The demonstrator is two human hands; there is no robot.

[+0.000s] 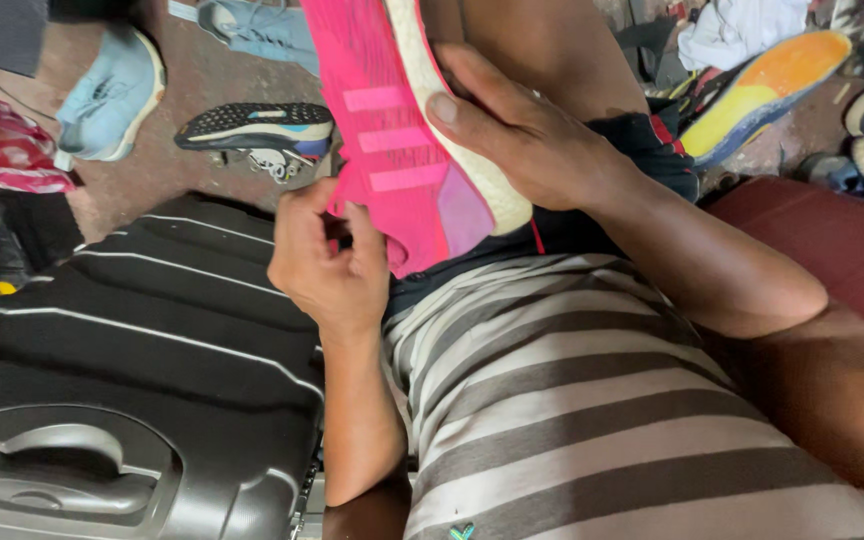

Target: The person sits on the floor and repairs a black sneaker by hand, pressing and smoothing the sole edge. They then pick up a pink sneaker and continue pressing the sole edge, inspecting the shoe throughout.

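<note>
Head view: looking down over a striped shirt (572, 400) at both hands, which are raised in front of the chest.
Pink shoe (392, 150): upper centre of the frame, held on its side, the knit upper with paler pink stripes facing the camera and the white sole (452, 130) along its right edge; its top runs out of the frame.
Left hand (327, 265): centre of the frame, fingers curled shut around the lower left edge of the pink shoe, at the fabric by its opening.
Right hand (522, 135): right of centre, laid over the white sole, thumb pressed flat across the sole and fingers wrapped behind, gripping the shoe.
Suitcase (132, 370): dark, ribbed, with a grey handle, filling the lower left, just beside the left forearm.
Floor (172, 170): reddish-brown, upper left, strewn with shoes.
Light blue shoes (112, 95): upper left, lying apart.
Black-soled shoe (257, 125): on its side, just left of the pink shoe.
Yellow-and-orange sole (762, 85): upper right, upturned.
Red cushion (822, 240): right edge, behind the right forearm.
</note>
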